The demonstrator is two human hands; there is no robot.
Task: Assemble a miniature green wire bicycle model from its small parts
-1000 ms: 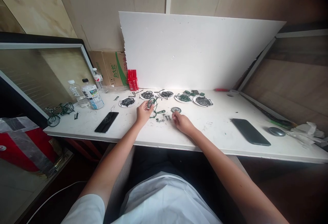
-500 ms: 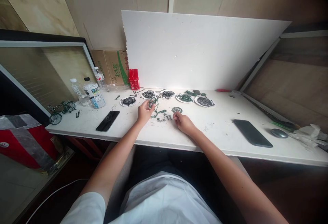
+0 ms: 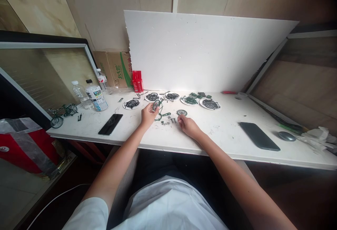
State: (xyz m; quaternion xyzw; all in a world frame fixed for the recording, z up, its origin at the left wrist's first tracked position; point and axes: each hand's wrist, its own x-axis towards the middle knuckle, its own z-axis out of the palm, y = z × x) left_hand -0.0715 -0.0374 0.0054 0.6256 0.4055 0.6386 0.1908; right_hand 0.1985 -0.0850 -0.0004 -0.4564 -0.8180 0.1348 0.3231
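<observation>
My left hand [image 3: 147,116] is closed on a partly built green toy bicycle [image 3: 158,109], holding it upright by its wheel on the white table [image 3: 223,132]. My right hand [image 3: 187,125] rests on the table with its fingers pinched near some small metal parts [image 3: 171,120]; what it holds is too small to name. A loose wheel [image 3: 181,112] lies just beyond my right hand. Behind them, several small white plates [image 3: 172,96] carry dark and green bicycle parts.
A finished green toy bicycle [image 3: 62,114] stands at the table's left end beside water bottles [image 3: 96,96]. One phone [image 3: 110,124] lies at my left, another phone [image 3: 259,136] at my right with a mouse [image 3: 286,136]. A white foam board [image 3: 207,51] leans behind the table.
Both hands keep nearly the same place. The view shifted slightly between one second ago and now.
</observation>
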